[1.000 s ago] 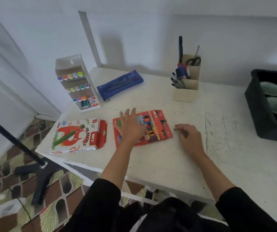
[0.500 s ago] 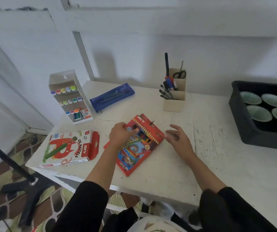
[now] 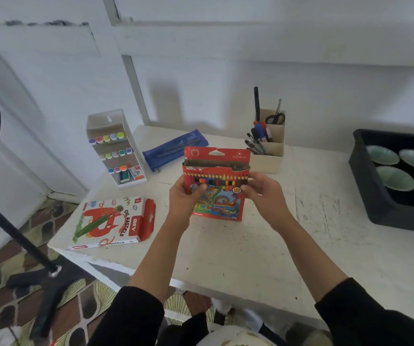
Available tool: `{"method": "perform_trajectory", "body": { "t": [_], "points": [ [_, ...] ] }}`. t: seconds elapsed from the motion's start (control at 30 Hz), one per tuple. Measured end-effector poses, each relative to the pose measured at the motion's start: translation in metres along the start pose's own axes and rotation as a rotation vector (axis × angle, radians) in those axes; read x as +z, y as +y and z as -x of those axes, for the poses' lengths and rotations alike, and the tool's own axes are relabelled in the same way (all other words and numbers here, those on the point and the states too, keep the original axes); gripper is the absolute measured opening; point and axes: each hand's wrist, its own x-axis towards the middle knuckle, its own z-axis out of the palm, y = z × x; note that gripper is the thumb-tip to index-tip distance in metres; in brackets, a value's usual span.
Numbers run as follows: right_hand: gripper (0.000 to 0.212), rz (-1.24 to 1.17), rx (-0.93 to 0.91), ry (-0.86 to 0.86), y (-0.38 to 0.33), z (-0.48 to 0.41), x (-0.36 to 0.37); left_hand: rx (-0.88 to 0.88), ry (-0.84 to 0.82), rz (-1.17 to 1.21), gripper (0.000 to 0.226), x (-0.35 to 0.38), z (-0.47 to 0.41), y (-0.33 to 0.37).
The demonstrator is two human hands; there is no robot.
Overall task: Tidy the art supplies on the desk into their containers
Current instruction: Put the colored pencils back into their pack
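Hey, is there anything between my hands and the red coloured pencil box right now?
Nothing visible. The left hand and right hand both grip the pencil box by its sides, holding it upright above the desk.

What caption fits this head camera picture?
Left hand and right hand hold the red pencil box upright over the desk.

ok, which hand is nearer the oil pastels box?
Left. Left hand holds the pencil pack, just right of the oil pastels box; right hand holds its far edge.

Wht walls (image 3: 225,91), patterned tile flr (image 3: 1,303), blk fan (image 3: 16,233)
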Motion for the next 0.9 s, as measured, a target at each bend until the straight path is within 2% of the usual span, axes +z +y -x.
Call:
{"method": "perform_trajectory", "body": {
  "t": [0.1,0.2,0.37,0.57,0.67,0.8,0.9],
  "points": [
    [0.028,-0.024,-0.010,0.011,0.002,0.000,0.003,0.031,-0.050,-0.018,0.025,-0.006,0.002,0.000],
    [0.025,-0.042,-0.038,0.037,-0.001,-0.002,0.005,0.071,-0.043,-0.015,0.016,-0.009,0.002,0.005],
    [0.025,0.017,-0.060,0.032,0.002,-0.005,0.010,0.091,-0.042,-0.082,0.015,-0.011,-0.001,0.008],
    [0.027,-0.032,-0.019,0.068,0.001,-0.007,0.012,0.075,0.054,-0.207,0.013,-0.009,-0.002,0.005],
    [0.029,-0.116,0.045,0.086,0.002,-0.011,0.013,-0.043,0.052,-0.238,0.017,-0.014,-0.003,0.004],
    [0.032,-0.066,0.201,0.067,0.021,-0.011,0.029,-0.288,0.031,-0.295,0.025,-0.025,0.000,-0.012],
    [0.030,-0.004,0.251,0.092,0.040,-0.003,0.042,-0.344,0.042,-0.337,0.027,-0.032,0.006,-0.024]
  ]
}}
